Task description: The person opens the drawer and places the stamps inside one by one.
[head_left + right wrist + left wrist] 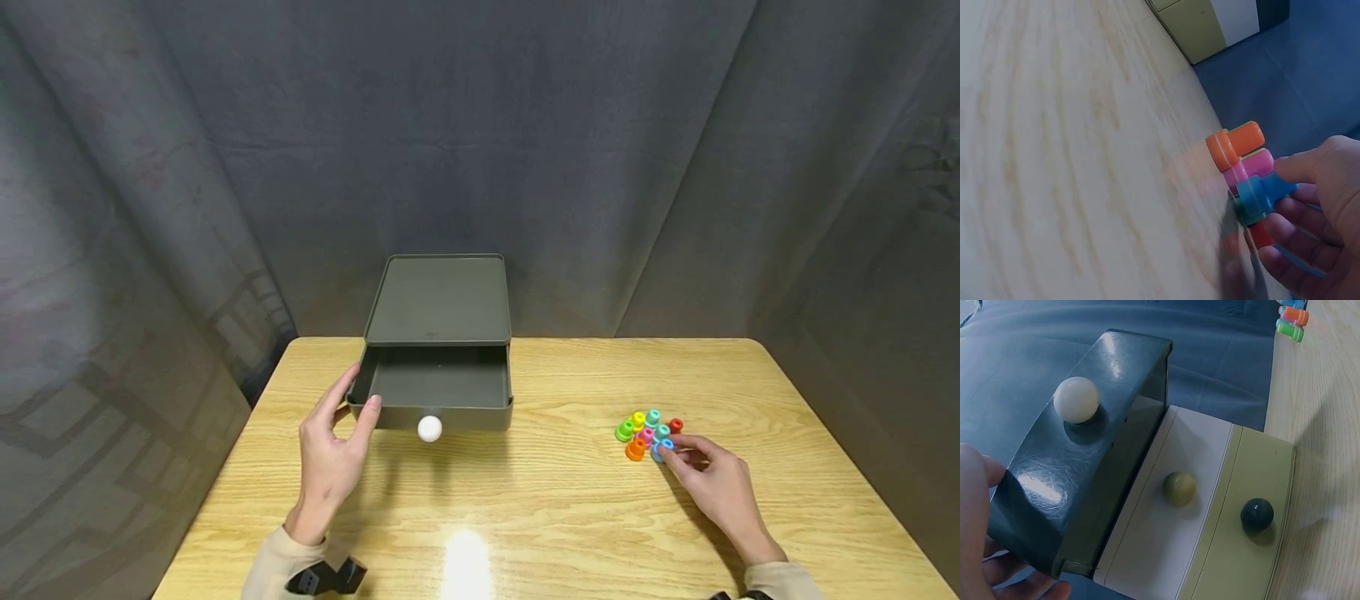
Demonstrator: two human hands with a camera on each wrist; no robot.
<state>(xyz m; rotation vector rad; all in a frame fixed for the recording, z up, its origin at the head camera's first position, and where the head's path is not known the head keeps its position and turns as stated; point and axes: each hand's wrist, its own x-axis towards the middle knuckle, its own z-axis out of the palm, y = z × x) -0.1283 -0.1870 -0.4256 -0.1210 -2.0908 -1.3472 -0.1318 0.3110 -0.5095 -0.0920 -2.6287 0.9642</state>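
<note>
Head view: the blue peg (pixel 662 454) is at the near edge of a cluster of coloured pegs (pixel 636 451) on the table (pixel 555 517). Done, as far as shown: the top drawer (pixel 476 419) is drawn out and the blue peg is taken in grip. Not yet done: no peg stands apart from the cluster; whether the blue one is off the table cannot be determined. It lies at the fingertips of the right hand (pixel 716 487), pinched between thumb and fingers, the palm to its right. The left hand (pixel 330 458) grips the drawer's left front corner, thumb on the front, left of the white knob (pixel 430 428). In the left wrist view, a white drawer (pixel 1147 544) and a yellow-green drawer (pixel 1229 562) beneath are closed.
</note>
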